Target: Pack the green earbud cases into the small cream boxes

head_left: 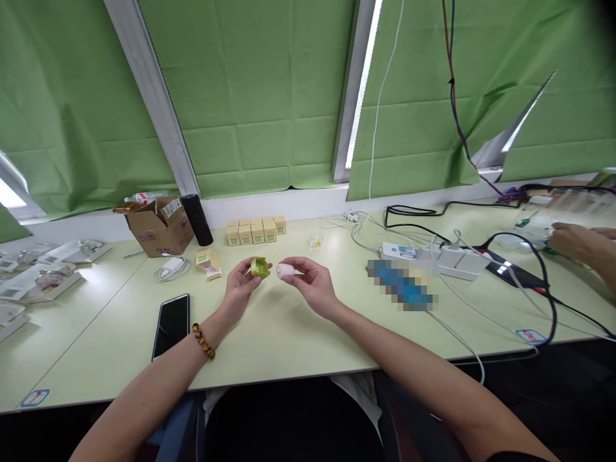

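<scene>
My left hand is closed on a small green case, whose hollow side faces right. Just to the right, my right hand pinches a small white rounded piece. A narrow gap separates the two things, both held above the table. To the left of my left hand an opened little cardboard box lies on the table. Behind the hands, several small closed cardboard boxes stand in a row. A small clear plastic piece lies to their right.
A phone and a white charger with cable lie at left. A brown carton and a black cylinder stand behind. White power strips and tangled cables spread over the right. Another person's hands hold a clear bottle at far right.
</scene>
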`<action>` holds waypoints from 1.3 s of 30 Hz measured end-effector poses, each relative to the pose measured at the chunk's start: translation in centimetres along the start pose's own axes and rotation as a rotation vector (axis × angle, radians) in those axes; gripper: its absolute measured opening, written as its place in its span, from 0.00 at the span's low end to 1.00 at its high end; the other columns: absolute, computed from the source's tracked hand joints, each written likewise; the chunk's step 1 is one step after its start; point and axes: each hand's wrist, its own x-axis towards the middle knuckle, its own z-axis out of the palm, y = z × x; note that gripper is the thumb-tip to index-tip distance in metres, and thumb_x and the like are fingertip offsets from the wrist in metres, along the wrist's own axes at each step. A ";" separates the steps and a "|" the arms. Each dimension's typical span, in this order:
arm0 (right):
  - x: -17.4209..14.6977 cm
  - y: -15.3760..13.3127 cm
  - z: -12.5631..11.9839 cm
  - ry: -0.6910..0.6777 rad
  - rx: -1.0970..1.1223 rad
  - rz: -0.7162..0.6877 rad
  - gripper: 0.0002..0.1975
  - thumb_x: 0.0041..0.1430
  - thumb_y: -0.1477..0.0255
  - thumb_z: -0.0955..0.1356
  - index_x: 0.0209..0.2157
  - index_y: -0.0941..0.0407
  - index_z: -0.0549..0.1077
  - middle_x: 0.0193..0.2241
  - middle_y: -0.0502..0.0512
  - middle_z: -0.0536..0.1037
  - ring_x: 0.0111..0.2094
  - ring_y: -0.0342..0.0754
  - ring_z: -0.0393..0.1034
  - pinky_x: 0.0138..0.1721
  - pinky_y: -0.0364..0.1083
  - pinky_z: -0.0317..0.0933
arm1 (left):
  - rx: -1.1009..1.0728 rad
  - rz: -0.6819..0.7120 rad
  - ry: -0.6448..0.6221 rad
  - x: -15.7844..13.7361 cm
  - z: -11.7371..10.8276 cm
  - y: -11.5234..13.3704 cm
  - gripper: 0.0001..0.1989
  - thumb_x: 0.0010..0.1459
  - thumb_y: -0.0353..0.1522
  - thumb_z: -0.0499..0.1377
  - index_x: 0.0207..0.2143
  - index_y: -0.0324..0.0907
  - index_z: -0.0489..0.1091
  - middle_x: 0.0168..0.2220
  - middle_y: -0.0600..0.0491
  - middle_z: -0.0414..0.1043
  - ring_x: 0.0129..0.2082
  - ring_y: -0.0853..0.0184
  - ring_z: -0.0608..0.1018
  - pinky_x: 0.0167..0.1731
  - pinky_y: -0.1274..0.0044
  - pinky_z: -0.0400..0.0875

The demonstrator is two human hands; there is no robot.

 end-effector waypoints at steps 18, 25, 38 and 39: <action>0.3 0.0 0.1 0.051 -0.046 0.057 0.22 0.52 0.56 0.79 0.42 0.54 0.77 0.42 0.57 0.82 0.42 0.51 0.77 0.47 0.51 0.71 | 0.198 0.019 -0.042 -0.1 -0.2 -0.6 0.28 0.52 0.30 0.72 0.55 0.41 0.73 0.53 0.42 0.79 0.54 0.55 0.80 0.55 0.63 0.74; 0.5 1.1 0.4 0.006 -0.061 0.156 0.25 0.48 0.54 0.80 0.42 0.55 0.79 0.35 0.55 0.83 0.38 0.50 0.78 0.45 0.51 0.71 | 0.377 0.156 -0.072 -0.1 -0.1 -0.7 0.24 0.51 0.29 0.72 0.52 0.43 0.77 0.53 0.45 0.75 0.54 0.57 0.77 0.57 0.63 0.73; 0.3 0.3 0.7 0.001 -0.127 0.202 0.22 0.47 0.55 0.80 0.36 0.57 0.80 0.32 0.57 0.84 0.35 0.51 0.79 0.42 0.50 0.71 | 0.580 0.273 -0.124 -0.4 -0.4 -1.0 0.24 0.54 0.29 0.70 0.54 0.48 0.77 0.53 0.44 0.73 0.56 0.54 0.75 0.57 0.62 0.71; 0.3 0.4 0.8 0.003 -0.136 0.199 0.22 0.48 0.54 0.80 0.36 0.57 0.80 0.31 0.57 0.84 0.34 0.51 0.79 0.41 0.50 0.71 | 0.584 0.277 -0.127 -0.4 -0.4 -0.9 0.24 0.55 0.29 0.70 0.54 0.48 0.77 0.53 0.44 0.73 0.56 0.54 0.75 0.56 0.62 0.71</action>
